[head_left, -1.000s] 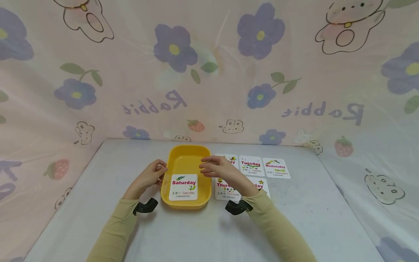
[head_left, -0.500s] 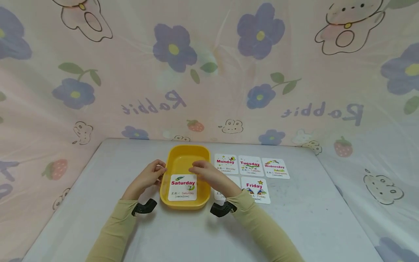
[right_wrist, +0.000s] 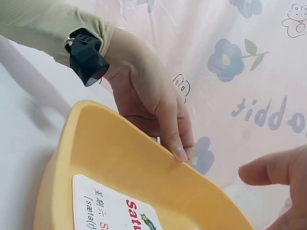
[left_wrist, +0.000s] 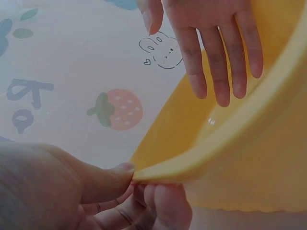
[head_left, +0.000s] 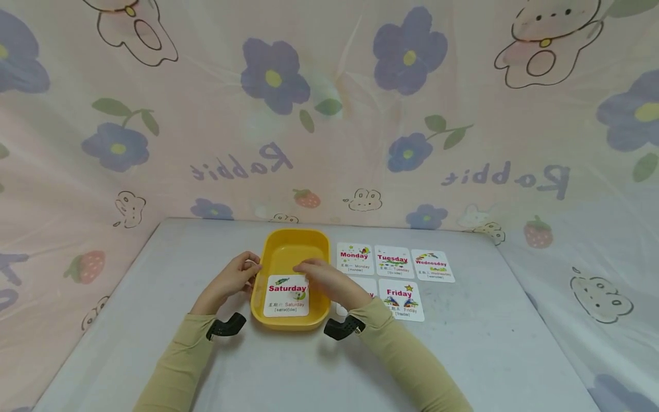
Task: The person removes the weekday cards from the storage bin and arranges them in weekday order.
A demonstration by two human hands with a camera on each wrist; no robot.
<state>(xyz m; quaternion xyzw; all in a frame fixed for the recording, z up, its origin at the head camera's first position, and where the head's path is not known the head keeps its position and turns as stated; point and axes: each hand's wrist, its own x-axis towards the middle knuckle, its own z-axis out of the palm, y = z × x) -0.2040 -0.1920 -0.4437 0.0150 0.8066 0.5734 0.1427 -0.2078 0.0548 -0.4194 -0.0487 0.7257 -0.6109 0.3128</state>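
Observation:
A yellow plastic tray (head_left: 280, 252) stands on the table. Inside its near end lies a white Saturday card (head_left: 286, 296), printed in red. My left hand (head_left: 230, 281) pinches the tray's left rim, thumb on top and fingers curled below, as the left wrist view shows. Over the tray's right side hangs my right hand (head_left: 334, 281), its fingertips close to the card's top edge. In the left wrist view the right hand (left_wrist: 211, 43) has its fingers stretched out and apart, holding nothing. Only its thumb side (right_wrist: 276, 172) shows in the right wrist view.
Right of the tray lie the Monday (head_left: 355, 257), Tuesday (head_left: 393, 262) and Wednesday (head_left: 432, 265) cards in a row. Nearer sit the Friday card (head_left: 401, 298) and another card partly hidden by my right hand. A patterned cloth (head_left: 329, 160) hangs behind the table.
My right hand has moved left from above the cards to over the tray, uncovering the Monday and Friday cards. The left hand keeps its grip on the rim.

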